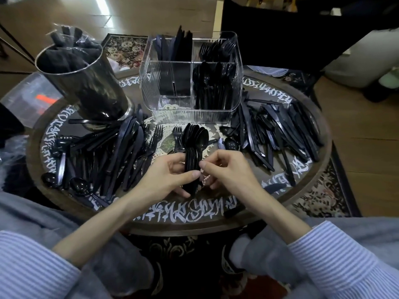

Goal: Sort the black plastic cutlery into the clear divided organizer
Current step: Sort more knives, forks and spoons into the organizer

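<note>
White calligraphic lettering rings the round surface (195, 214), but none of it can be read. The left hand (166, 178) grips a nested stack of black spoons (194, 147) by the handles, fingers curled around them, bowls pointing toward the clear divided organizer (191, 78). The right hand (224, 169) pinches the stack's handles with thumb and forefinger. Loose black cutlery lies in piles left (108, 152) and right (280, 130). Knives, forks and spoons already stand in three organizer compartments. A metal canister (84, 80) stands at the left.
</note>
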